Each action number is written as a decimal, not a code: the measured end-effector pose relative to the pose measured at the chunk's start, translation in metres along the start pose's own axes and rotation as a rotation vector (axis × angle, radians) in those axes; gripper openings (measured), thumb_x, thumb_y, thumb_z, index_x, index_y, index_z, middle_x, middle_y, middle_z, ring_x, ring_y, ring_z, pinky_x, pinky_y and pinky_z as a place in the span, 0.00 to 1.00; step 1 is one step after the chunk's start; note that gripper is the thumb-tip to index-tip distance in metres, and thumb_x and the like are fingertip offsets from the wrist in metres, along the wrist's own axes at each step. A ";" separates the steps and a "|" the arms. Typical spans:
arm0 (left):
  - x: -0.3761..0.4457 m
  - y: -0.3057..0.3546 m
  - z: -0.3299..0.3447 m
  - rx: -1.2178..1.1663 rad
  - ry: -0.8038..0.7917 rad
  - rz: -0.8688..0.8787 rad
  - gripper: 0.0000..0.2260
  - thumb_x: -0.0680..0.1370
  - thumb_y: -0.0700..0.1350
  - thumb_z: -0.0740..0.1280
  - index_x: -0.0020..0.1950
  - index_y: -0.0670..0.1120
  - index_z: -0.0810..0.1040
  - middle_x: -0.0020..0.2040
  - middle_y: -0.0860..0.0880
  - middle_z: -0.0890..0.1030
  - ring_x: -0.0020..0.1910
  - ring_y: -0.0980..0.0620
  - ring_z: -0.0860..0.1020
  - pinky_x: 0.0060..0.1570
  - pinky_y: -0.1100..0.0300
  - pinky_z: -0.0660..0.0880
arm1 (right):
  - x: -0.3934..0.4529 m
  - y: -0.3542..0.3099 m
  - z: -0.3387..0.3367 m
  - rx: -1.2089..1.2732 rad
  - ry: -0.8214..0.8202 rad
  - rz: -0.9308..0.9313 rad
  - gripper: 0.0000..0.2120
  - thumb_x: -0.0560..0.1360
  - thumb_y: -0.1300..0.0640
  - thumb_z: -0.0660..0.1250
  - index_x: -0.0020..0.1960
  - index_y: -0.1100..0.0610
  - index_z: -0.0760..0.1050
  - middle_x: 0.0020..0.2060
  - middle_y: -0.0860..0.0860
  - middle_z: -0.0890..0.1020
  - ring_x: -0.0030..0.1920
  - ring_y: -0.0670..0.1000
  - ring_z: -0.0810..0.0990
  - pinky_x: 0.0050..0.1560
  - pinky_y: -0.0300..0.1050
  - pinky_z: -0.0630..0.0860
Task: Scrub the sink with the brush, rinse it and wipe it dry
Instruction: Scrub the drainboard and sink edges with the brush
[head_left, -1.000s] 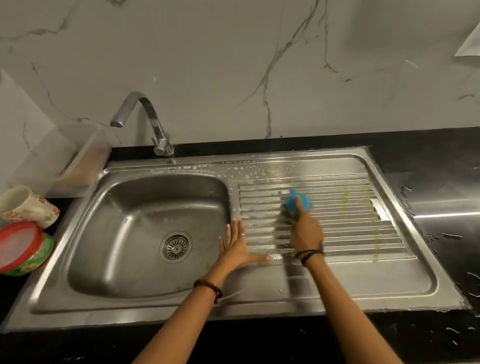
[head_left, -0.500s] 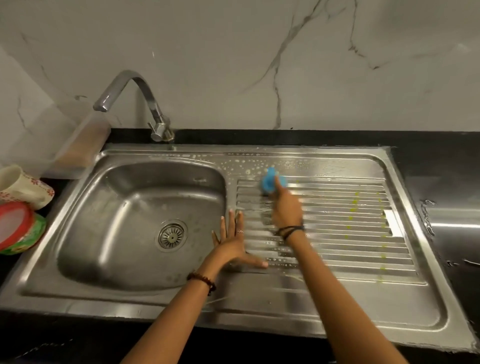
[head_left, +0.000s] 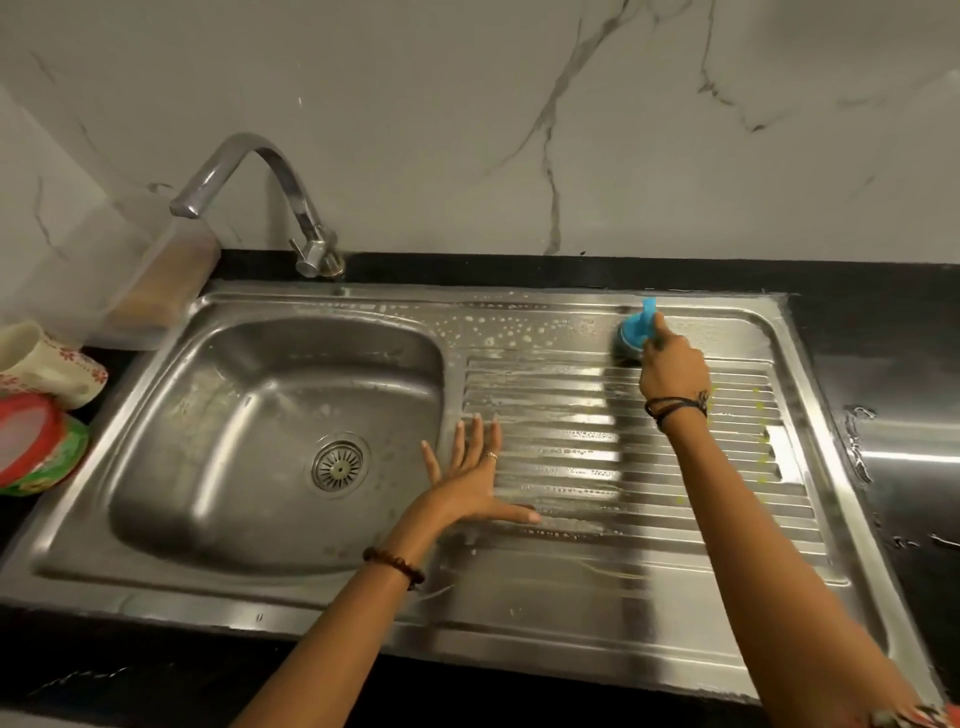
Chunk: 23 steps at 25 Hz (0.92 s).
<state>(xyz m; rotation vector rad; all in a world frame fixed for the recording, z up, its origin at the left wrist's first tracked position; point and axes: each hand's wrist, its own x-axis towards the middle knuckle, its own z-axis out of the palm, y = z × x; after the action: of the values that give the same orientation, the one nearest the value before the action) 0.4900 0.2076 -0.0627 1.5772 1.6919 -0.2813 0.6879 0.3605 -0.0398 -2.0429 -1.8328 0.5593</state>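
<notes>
The blue brush (head_left: 635, 332) is held tight by the right hand (head_left: 673, 367) at two o'clock on the sink (head_left: 519, 613). The left hand (head_left: 470, 483) is laid flat, fingers wide.

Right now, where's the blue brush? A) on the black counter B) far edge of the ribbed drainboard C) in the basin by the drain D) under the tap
B: the right hand holds the blue brush at the drainboard's far edge, right of the suds.

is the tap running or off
Off. No water falls from the tap spout, and the sink basin below holds no stream.
</notes>
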 end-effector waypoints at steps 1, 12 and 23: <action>0.001 0.006 0.003 0.009 -0.001 0.008 0.57 0.65 0.70 0.66 0.70 0.50 0.24 0.68 0.48 0.21 0.66 0.46 0.21 0.58 0.38 0.22 | -0.002 -0.005 0.001 0.057 -0.020 -0.048 0.19 0.82 0.58 0.51 0.73 0.52 0.61 0.52 0.63 0.79 0.41 0.57 0.79 0.38 0.42 0.73; 0.011 0.018 0.013 0.030 -0.016 -0.054 0.60 0.62 0.72 0.67 0.67 0.53 0.20 0.60 0.48 0.15 0.62 0.43 0.18 0.59 0.37 0.24 | -0.057 0.002 0.016 0.071 -0.073 -0.110 0.23 0.81 0.56 0.52 0.75 0.46 0.54 0.40 0.60 0.80 0.29 0.50 0.70 0.27 0.42 0.66; 0.008 0.019 0.014 0.023 0.004 -0.043 0.61 0.60 0.73 0.67 0.67 0.54 0.21 0.62 0.48 0.15 0.64 0.43 0.19 0.58 0.37 0.23 | -0.168 0.016 0.016 0.049 -0.124 -0.112 0.25 0.82 0.54 0.51 0.72 0.44 0.42 0.30 0.50 0.71 0.27 0.47 0.68 0.28 0.46 0.70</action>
<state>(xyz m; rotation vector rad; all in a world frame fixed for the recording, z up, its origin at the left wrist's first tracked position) 0.5132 0.2082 -0.0711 1.5611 1.7326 -0.3209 0.6787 0.1919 -0.0507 -1.8987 -1.9692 0.7068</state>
